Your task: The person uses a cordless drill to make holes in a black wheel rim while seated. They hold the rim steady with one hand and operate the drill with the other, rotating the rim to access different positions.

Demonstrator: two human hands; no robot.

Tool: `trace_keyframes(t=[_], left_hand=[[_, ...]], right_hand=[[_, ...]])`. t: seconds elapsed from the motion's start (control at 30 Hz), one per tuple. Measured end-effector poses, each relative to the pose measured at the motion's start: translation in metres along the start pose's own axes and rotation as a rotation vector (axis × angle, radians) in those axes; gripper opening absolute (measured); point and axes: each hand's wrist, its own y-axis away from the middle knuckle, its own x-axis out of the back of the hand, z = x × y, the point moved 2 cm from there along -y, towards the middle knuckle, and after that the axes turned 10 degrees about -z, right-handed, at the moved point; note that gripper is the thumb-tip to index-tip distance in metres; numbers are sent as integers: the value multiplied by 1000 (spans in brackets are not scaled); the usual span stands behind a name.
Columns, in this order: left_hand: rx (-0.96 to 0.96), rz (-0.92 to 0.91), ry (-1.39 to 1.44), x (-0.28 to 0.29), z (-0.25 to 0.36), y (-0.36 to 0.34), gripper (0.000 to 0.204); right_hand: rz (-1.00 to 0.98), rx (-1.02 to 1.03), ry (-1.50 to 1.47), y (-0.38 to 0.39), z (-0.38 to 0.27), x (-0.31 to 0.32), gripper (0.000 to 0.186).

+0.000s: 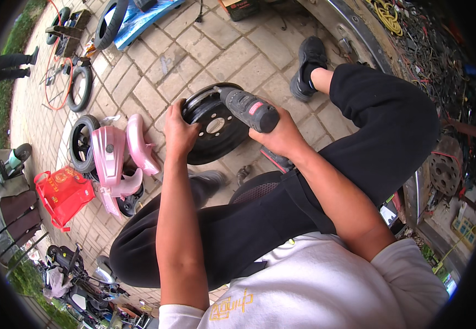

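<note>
A black steel wheel rim [224, 147] stands tilted on the paving between my legs, with holes around its centre. My left hand [181, 131] grips the rim's left edge, the thumb on the near side and the fingers behind it. In my right hand [283, 133] is a grey and black cordless drill [243, 105], its front end pointing up and left to the rim's upper edge. Whether the drill's tip touches the metal is too small to tell. The drill's battery base shows below my right wrist.
Pink scooter panels [109, 151] and a red bag [64, 196] lie to the left, near several loose tyres [80, 89]. A blue wrapped board [145, 22] lies at the far side. Tangled cables [435, 71] are heaped at the right, behind a raised metal edge [353, 27].
</note>
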Motion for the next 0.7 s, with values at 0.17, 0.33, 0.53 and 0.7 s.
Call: trace_keyframes(t=[0.17, 0.33, 0.53, 0.7], left_hand=[[0, 12, 27, 0, -3, 0, 63], [-20, 7, -2, 1, -3, 0, 63], [-26, 1, 24, -1, -16, 3, 65], [-34, -75, 42, 13, -24, 12, 74]], right_hand=[[27, -77, -39, -1, 0, 7, 55], [-50, -87, -20, -2, -8, -1, 54], [-45, -142, -18, -1, -3, 0, 54], [32, -182, -82, 7, 8, 8, 20]])
